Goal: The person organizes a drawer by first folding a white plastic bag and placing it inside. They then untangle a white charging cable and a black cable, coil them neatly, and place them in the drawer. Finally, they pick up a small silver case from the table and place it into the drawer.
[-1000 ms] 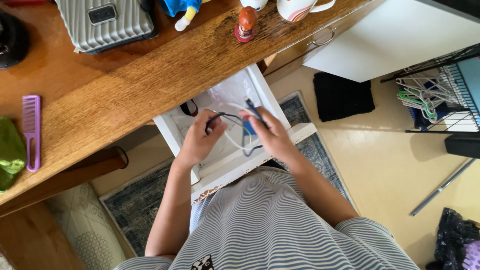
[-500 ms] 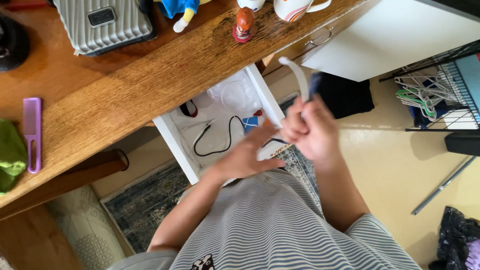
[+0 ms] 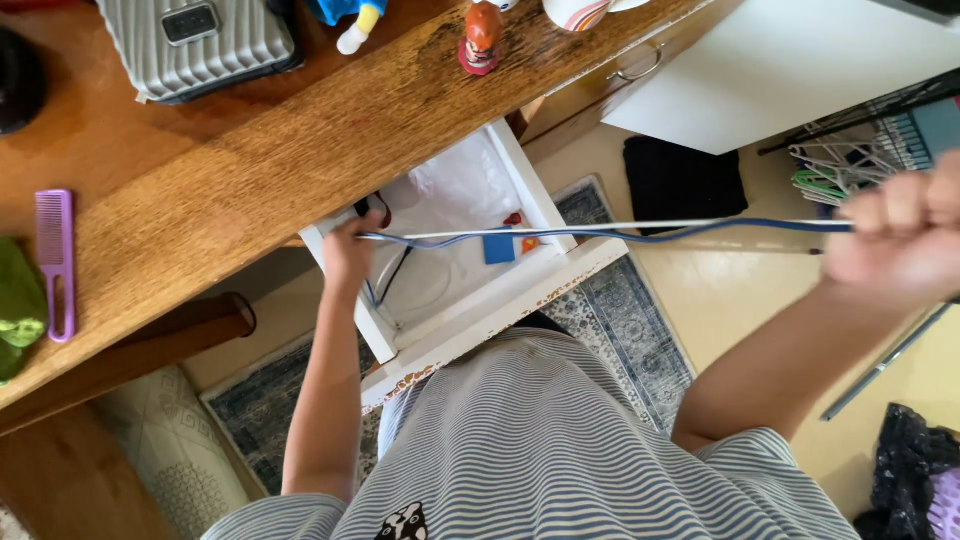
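A white drawer (image 3: 560, 262) stands pulled out from under the wooden desk (image 3: 220, 190). My left hand (image 3: 350, 255) is over the drawer's left side, closed on one end of a bundle of blue and white cables (image 3: 620, 232). My right hand (image 3: 895, 235) is far out to the right, fisted on the other end. The cables are stretched taut and nearly level between the two hands. More cable loops (image 3: 400, 290), a blue square thing (image 3: 499, 245) and a clear plastic bag (image 3: 465, 180) lie inside the drawer.
On the desk are a grey ribbed case (image 3: 195, 40), a purple comb (image 3: 55, 260), a green cloth (image 3: 15, 300) and small figurines (image 3: 480, 35). A patterned rug (image 3: 620, 320), a black cloth (image 3: 685, 180), a white cabinet (image 3: 780, 70) and a wire rack (image 3: 860, 150) are at the right.
Both hands were together inside the drawer, then lifted the cables. Now my right hand has pulled far right and my left moved back over the drawer, stretching the cables straight.
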